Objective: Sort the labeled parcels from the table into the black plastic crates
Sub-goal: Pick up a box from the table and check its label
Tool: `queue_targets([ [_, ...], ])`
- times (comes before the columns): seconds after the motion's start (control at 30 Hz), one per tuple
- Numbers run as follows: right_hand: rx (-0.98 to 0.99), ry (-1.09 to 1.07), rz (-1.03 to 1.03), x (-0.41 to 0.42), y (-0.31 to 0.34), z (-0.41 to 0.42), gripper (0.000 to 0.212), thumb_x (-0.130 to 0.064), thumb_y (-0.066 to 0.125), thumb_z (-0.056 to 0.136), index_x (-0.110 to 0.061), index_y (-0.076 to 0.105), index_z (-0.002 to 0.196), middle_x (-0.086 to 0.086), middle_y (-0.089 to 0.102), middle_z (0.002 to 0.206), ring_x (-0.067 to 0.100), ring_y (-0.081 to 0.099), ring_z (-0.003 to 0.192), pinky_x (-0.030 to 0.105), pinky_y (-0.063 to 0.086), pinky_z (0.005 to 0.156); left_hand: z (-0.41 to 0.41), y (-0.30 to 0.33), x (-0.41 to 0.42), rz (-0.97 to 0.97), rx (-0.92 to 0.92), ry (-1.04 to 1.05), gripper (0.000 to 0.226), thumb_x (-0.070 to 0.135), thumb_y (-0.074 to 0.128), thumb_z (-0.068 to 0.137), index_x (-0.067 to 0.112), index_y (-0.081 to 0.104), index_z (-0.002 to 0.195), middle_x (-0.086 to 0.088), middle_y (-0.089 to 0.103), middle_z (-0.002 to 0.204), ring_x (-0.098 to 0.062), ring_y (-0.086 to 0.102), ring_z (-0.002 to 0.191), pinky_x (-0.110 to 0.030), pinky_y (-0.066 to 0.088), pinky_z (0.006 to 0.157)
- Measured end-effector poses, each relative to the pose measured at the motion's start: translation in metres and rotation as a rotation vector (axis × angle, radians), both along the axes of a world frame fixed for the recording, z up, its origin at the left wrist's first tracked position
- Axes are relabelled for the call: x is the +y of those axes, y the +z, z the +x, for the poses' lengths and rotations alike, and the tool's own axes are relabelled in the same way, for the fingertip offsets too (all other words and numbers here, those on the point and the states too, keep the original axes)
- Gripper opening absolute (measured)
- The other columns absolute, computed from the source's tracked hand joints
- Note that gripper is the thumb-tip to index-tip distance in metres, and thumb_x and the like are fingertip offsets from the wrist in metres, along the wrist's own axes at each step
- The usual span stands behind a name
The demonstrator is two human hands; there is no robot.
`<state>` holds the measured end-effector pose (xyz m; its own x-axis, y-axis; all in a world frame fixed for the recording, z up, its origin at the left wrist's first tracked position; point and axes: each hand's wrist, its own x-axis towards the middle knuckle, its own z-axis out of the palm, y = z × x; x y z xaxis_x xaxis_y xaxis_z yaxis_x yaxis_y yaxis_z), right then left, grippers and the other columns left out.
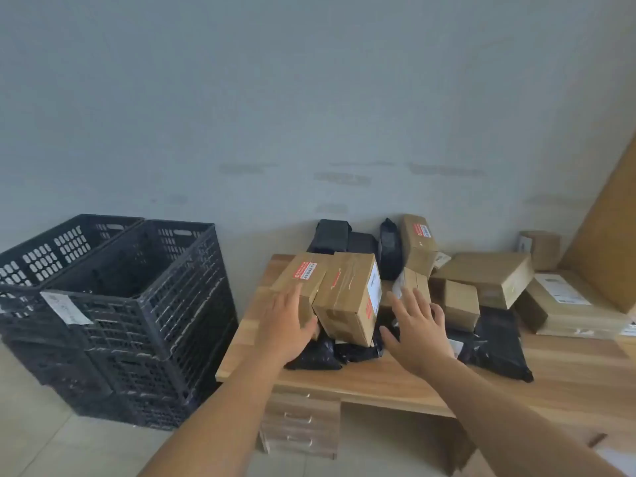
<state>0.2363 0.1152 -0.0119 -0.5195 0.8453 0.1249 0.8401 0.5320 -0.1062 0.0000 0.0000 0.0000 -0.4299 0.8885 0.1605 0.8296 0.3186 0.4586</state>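
Several brown cardboard parcels and black plastic mailers lie heaped on the wooden table (395,380). A taped carton with a white label (347,297) stands tilted at the front of the heap. Left of it is a smaller box with a red sticker (303,277). My left hand (289,321) lies with straight fingers against that smaller box. My right hand (418,325) is spread open just right of the taped carton, above a black mailer (358,351). Stacks of black plastic crates (130,311) stand on the floor left of the table.
More cartons (485,280) and a flat labeled box (564,304) fill the table's right side, with a large black mailer (499,342) in front. A drawer unit (299,421) sits under the table. A wooden board (605,242) leans at the far right.
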Motion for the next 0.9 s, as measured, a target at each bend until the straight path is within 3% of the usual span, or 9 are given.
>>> queue_targets([
  [0.07,0.037,-0.012,-0.018,0.011,0.007,-0.023,0.069,-0.059,0.035,0.105,-0.034,0.009,0.164,-0.001,0.001,0.176,0.027,-0.005,0.162,0.053,-0.002,0.127,-0.017,-0.001,0.011,0.041,-0.118,0.030,0.080,0.051,0.060,0.099,0.033,0.015,0.162,0.003,0.024,0.168,-0.023,0.027,0.154,-0.042,0.031,0.122],
  [0.3,0.051,-0.025,-0.033,0.039,0.002,-0.083,0.069,-0.061,0.032,0.104,-0.035,0.010,0.164,-0.003,0.002,0.176,0.025,-0.003,0.162,0.053,-0.001,0.128,-0.049,-0.017,0.045,0.067,-0.280,-0.052,0.078,0.050,0.061,0.099,0.034,0.016,0.162,0.009,0.021,0.168,-0.017,0.025,0.154,-0.039,0.033,0.121],
  [0.63,-0.018,-0.059,-0.067,0.071,-0.015,-0.083,0.067,-0.059,0.035,0.105,-0.030,0.018,0.163,-0.002,0.011,0.174,0.024,0.005,0.161,0.055,0.004,0.128,-0.052,-0.038,0.074,0.048,-0.457,-0.017,0.073,0.045,0.064,0.099,0.038,0.023,0.159,0.009,0.025,0.166,-0.018,0.029,0.152,-0.042,0.035,0.118],
  [0.8,0.010,-0.121,-0.116,0.109,-0.012,-0.078,0.070,-0.058,0.044,0.104,-0.027,0.022,0.162,0.001,0.018,0.173,0.027,0.015,0.159,0.054,0.010,0.128,-0.034,-0.045,0.088,0.102,-0.718,0.143,0.060,0.034,0.064,0.100,0.026,0.039,0.153,0.004,0.042,0.155,-0.021,0.039,0.146,-0.046,0.037,0.119],
  [0.9,0.066,-0.131,-0.223,0.136,-0.013,-0.083,0.082,-0.062,0.054,0.099,-0.025,0.018,0.163,0.000,0.022,0.171,0.028,0.021,0.157,0.055,0.016,0.127,-0.012,-0.052,0.097,0.149,-0.967,0.299,0.038,0.025,0.063,0.101,0.023,0.050,0.137,0.003,0.056,0.136,-0.019,0.050,0.132,-0.034,0.041,0.104],
])
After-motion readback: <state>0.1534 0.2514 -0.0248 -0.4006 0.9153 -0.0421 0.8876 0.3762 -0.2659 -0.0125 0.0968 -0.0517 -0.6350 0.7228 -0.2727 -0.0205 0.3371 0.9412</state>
